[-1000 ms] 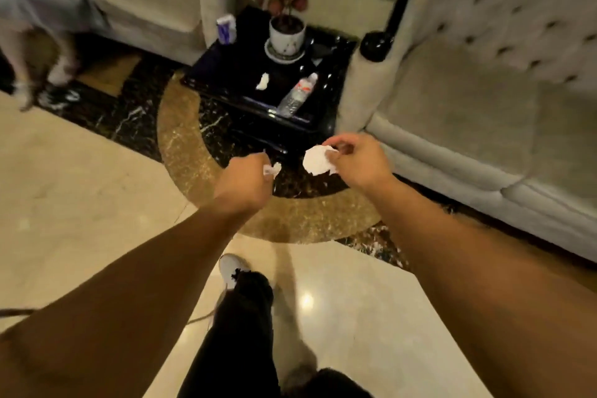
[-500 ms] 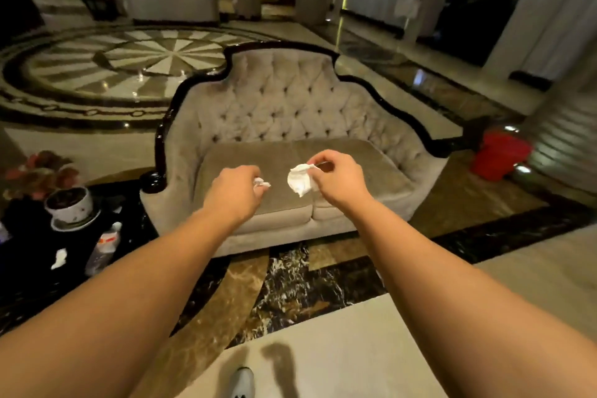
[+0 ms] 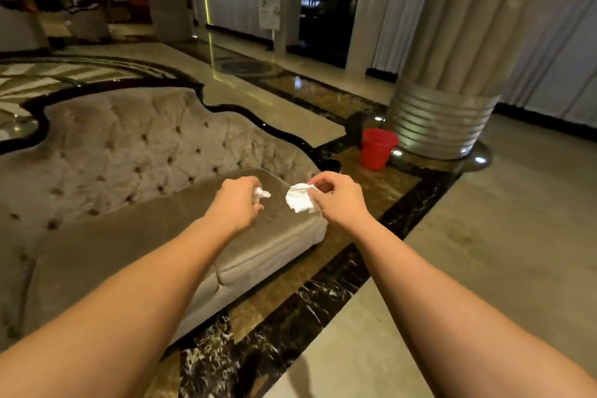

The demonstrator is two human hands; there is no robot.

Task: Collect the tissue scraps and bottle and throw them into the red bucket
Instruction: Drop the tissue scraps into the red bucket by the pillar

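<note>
Two bare hands out front, both forearms in view. Two tissue scraps, one per hand. One red bucket. No bottle in view.

Left hand (image 3: 237, 203): fingers curled into a loose fist, closed round a small tissue scrap (image 3: 261, 193); only a crumpled white tip pokes out past the knuckles.

Right hand (image 3: 336, 197): thumb and fingertips pinch the edge of a larger tissue scrap (image 3: 299, 201). This one is white, creased and wadded, hanging down from the pinch. The two scraps sit near each other at the same height, apart, not touching.

Both hands are held above the right end of one tufted beige sofa (image 3: 135, 152) with dark glossy trim along its back.

Red bucket (image 3: 378, 148): plain plastic, upright, open top, tapered sides. It stands on the polished marble floor (image 3: 504, 236) beyond the sofa's right end, just beside the ribbed metal base of one large fluted column (image 3: 452, 87). It is well apart from the hands.

A white sign (image 3: 269, 11) hangs on the lit counter far back; print too small to read. No other writing legible.
</note>
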